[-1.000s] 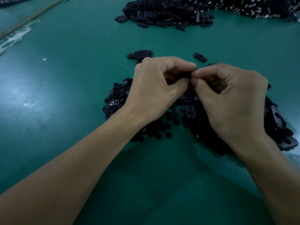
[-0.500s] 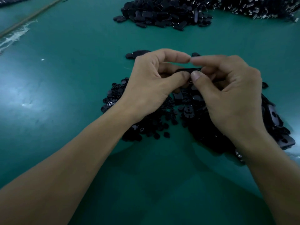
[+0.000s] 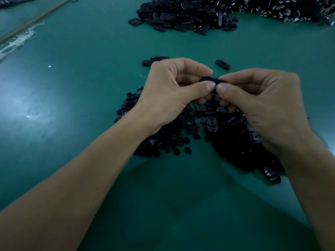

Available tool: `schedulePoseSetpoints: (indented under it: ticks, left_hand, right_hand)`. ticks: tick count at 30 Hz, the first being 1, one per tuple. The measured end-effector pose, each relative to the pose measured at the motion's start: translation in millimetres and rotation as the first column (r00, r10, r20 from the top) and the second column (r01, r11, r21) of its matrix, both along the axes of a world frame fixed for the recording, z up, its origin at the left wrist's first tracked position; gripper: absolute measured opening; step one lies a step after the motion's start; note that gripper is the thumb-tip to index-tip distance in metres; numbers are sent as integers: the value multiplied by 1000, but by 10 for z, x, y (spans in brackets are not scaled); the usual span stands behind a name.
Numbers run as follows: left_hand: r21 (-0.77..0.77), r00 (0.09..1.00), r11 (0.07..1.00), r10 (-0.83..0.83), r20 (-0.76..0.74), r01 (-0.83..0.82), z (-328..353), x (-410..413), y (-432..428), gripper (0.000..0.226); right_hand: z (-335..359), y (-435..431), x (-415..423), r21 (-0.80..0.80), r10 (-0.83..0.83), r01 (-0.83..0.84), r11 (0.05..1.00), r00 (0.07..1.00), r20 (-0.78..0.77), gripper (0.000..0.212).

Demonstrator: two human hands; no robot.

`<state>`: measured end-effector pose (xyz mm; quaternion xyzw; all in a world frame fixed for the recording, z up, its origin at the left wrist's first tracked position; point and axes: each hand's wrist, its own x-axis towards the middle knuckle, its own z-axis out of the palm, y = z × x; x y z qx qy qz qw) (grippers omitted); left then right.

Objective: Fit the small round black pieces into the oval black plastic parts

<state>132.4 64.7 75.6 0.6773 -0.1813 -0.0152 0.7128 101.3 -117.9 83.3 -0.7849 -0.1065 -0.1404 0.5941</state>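
Oval parts (image 3: 212, 124) and round pieces (image 3: 163, 142) lie heaped on the green table (image 3: 81, 98) beneath both hands. The left hand (image 3: 170, 93) and right hand (image 3: 261, 100) pinch one held part (image 3: 208, 80) between thumbs and forefingers, over the heap. Pressing-in seems the step in hand; next, firm thumb pressure. Any inserted piece is hidden.

green work surface (image 3: 81, 87) with glare patches at left. near side: heap of small round black pieces (image 3: 163, 142) merging rightward into heap of oval black parts (image 3: 235, 142); single oval part (image 3: 223, 63) and small cluster (image 3: 155, 60) just beyond. far side: large oval-part pile (image 3: 181, 17), adjoining pile with shiny bits (image 3: 290, 9), thin rod (image 3: 36, 19), frayed white strip (image 3: 16, 40).
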Motion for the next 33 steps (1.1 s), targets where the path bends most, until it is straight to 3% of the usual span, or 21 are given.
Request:
schedulePoseSetpoints:
  ticks: [14, 29, 31, 33]
  left_hand:
    - [42, 1000, 999, -9, 9, 9, 1, -19, -20, 18]
    - [143, 992, 985, 86, 91, -99, -19, 29, 14, 18]
    - [134, 992, 984, 103, 78, -113, -15, 48, 30, 17]
    - [139, 982, 973, 175, 71, -183, -27, 91, 60, 17]
  right_hand:
    - [45, 4, -15, -28, -23, 22, 999, 1000, -21, 14]
    - [4, 44, -5, -69, -41, 41, 997, 999, 9, 12]
    - [-23, 57, -6, -113, -69, 71, 991, 997, 17, 16]
    - [-60, 78, -27, -261, -107, 113, 959, 994, 35, 24]
